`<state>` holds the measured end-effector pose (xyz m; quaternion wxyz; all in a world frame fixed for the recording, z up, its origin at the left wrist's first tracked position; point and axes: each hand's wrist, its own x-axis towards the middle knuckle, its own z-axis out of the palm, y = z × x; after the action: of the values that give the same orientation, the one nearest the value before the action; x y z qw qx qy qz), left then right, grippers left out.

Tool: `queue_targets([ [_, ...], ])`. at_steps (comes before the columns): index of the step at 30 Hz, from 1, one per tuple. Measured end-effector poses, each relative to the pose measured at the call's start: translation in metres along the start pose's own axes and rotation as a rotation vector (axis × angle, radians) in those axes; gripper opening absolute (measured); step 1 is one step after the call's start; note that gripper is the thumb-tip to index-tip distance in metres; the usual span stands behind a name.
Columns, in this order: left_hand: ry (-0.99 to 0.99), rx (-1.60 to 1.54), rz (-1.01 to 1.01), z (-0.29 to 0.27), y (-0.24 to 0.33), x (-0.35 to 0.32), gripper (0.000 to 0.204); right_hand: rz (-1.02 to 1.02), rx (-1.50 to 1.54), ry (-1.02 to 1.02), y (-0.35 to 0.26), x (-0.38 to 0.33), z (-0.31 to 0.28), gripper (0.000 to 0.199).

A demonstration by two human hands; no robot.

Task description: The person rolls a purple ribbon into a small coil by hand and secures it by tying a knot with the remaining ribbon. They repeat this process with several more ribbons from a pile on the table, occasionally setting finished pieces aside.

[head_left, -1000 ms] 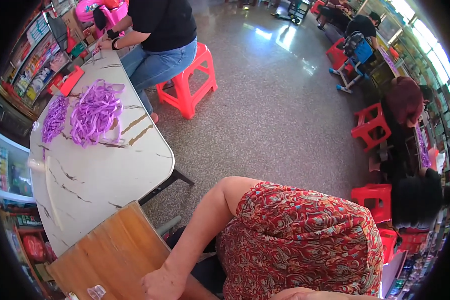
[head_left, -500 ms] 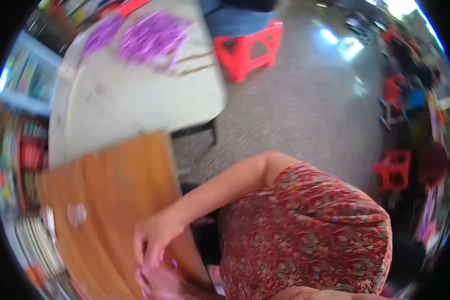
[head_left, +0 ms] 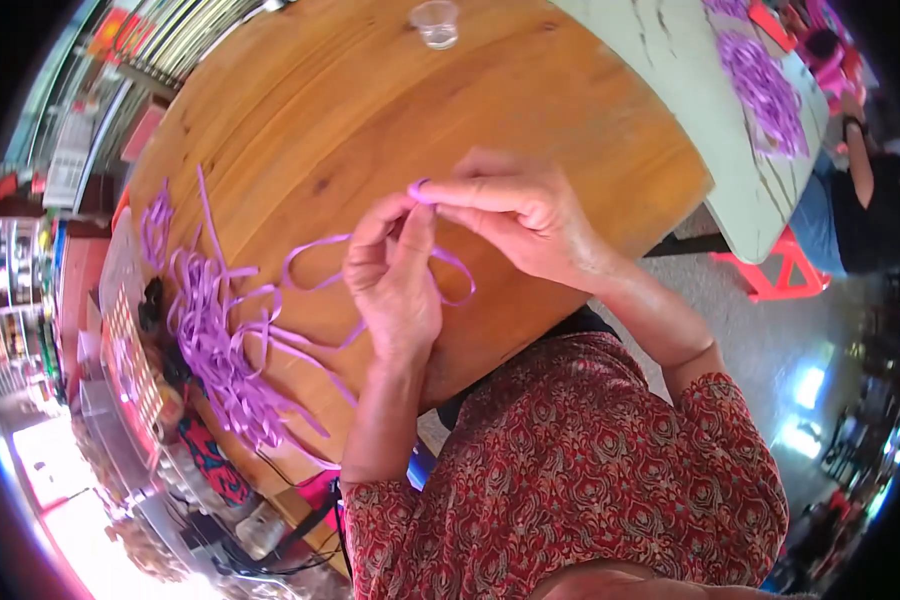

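Note:
Above the wooden table (head_left: 530,110), my left hand (head_left: 395,275) and my right hand (head_left: 530,215) meet at their fingertips. Both are closed in a pinch on a narrow purple ribbon (head_left: 421,190), which bends into a small loop at the fingertips. Its slack (head_left: 315,262) shows on both sides of my left hand and hangs toward the tabletop. To the left lies a tangled heap of the same purple ribbon (head_left: 215,350), with a smaller bunch (head_left: 156,225) behind it. Some fingers of my right hand are smeared by motion.
A small clear plastic cup (head_left: 436,25) stands at the table's far edge. At the far right, a white table (head_left: 650,60) holds more purple ribbon (head_left: 760,90). Beside it a person in dark clothing (head_left: 875,215) sits on a red stool (head_left: 770,275). Shelves and clutter line the left.
The view has swung leftward, so the wooden table now fills the middle and the ribbon heap shows. My hands, formerly low at the picture's edge, now appear in the centre.

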<state>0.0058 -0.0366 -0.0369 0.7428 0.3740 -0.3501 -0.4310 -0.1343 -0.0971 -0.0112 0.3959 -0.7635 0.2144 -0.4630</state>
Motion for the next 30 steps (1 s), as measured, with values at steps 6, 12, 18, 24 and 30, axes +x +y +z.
queue_targets([
  [6,0.024,-0.031,-0.067,0.007,0.019,0.007,0.015,-0.120,-0.211,0.030,-0.005,0.026,0.008,0.024],
  [12,0.129,-0.004,-0.078,-0.001,0.027,0.018,0.008,-0.130,-0.311,-0.041,-0.008,0.041,0.022,0.026],
  [18,0.118,-0.176,-0.156,-0.005,0.044,0.020,0.014,0.168,0.247,-0.146,-0.004,0.054,0.022,0.024],
  [24,0.157,-0.099,-0.233,-0.011,0.051,0.021,0.013,-0.044,-0.016,-0.261,-0.013,0.062,0.023,0.023],
  [30,0.089,0.036,-0.295,-0.011,0.052,0.015,0.010,-0.412,-0.482,-0.305,-0.014,0.059,0.010,0.029],
])
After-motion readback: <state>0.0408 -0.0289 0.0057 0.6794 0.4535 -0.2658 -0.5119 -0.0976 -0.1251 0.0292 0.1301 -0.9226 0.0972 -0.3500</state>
